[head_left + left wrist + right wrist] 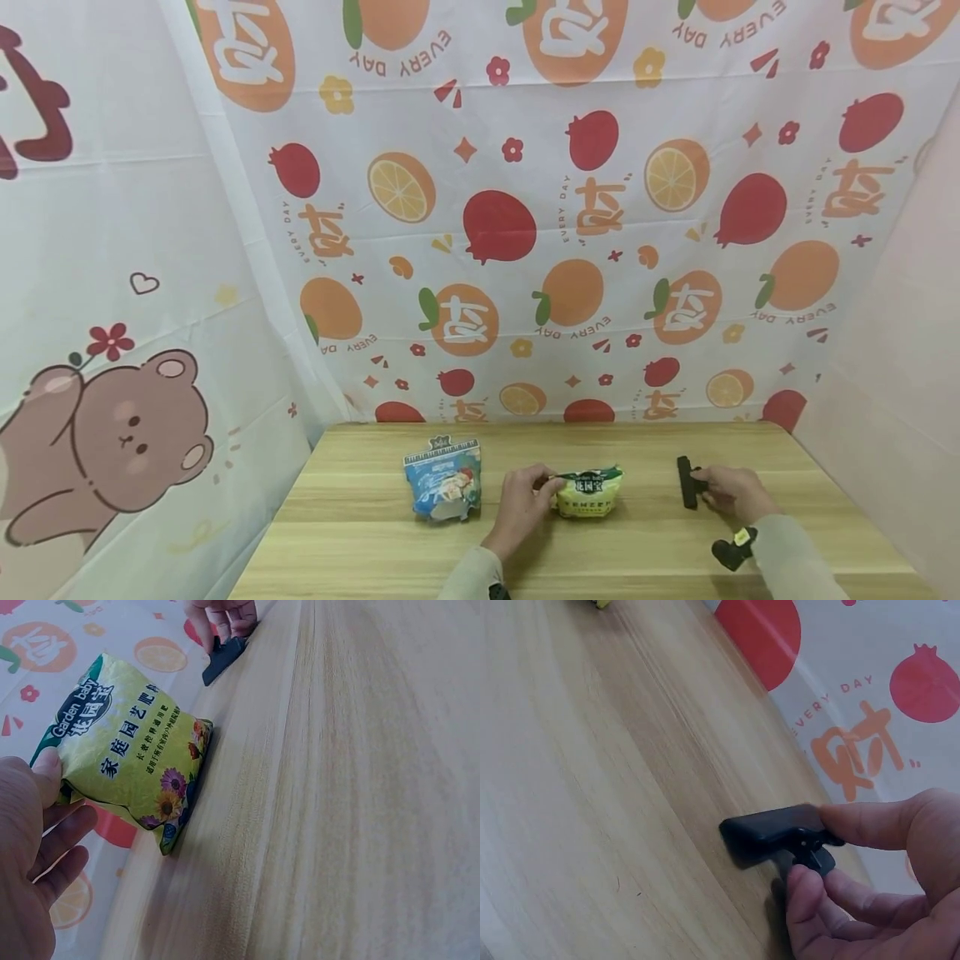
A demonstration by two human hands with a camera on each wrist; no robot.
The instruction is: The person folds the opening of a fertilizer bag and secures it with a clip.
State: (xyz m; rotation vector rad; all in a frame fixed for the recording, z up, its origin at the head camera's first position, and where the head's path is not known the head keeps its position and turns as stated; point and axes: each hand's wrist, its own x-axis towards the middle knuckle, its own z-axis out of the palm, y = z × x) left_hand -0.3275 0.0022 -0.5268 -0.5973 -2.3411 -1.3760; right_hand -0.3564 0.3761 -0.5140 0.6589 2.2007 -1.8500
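A small yellow-green bag of garden fertilizer (pixel 587 493) stands on the wooden table, with flowers printed on its lower front in the left wrist view (pixel 142 742). My left hand (pixel 519 507) pinches its upper left corner between thumb and fingers. To the right of the bag, my right hand (pixel 738 492) grips a black bag clip (pixel 686 482) by its handles. In the right wrist view the clip (pixel 769 831) is held just over the wood, the thumb and fingers on opposite handles. Whether its jaws are parted is hard to tell.
A blue patterned bag (pixel 444 487) stands left of my left hand, a dark-and-white strip across its top. Behind the table (pixel 360 550) hangs a fruit-print cloth (pixel 547 375). A bear-print cloth (pixel 142 425) hangs at the left. A black wrist camera (pixel 731 552) sits by my right sleeve.
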